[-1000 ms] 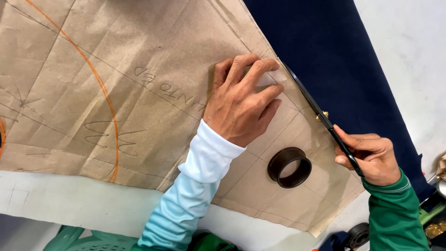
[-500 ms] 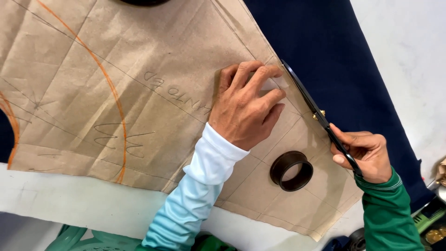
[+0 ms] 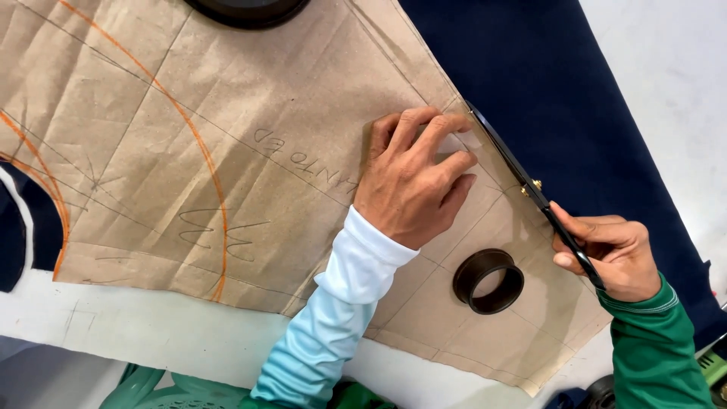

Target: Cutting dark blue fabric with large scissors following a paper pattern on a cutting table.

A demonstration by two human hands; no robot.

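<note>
Head view, looking straight down on a white table (image 3: pixel 151 333).

Brown paper pattern (image 3: pixel 227 151) lies flat over navy cloth (image 3: pixel 575 113). Paper is creased, marked with pencil lines, some handwriting and orange curved lines. Its right edge runs on a slant from top centre down to lower right, with the cloth showing beyond it. A patch of navy also shows at far left, through a curved cutout edge.

Left hand (image 3: pixel 413 182) rests palm down on the paper, fingers spread and flat, tips right at the slanted edge. Released, grasping nothing; it just presses the paper. Sleeve is white to pale blue.

Right hand (image 3: pixel 609 254) is clenched around the handles of black scissors (image 3: pixel 530 189). Sleeve is green. The blades point up and left along the paper's edge, tip just beside the left fingertips. A brass pivot screw shows midway along the scissors. Blades look closed or nearly so; cannot tell whether they bite cloth.

Dark ring (image 3: pixel 488 280) sits on the paper between the two forearms, below the left hand, apart from both. A second dark round object (image 3: pixel 246 9) sits on the paper at the top edge, partly cut off.

Green plastic chair (image 3: pixel 163 390) shows at bottom edge.
</note>
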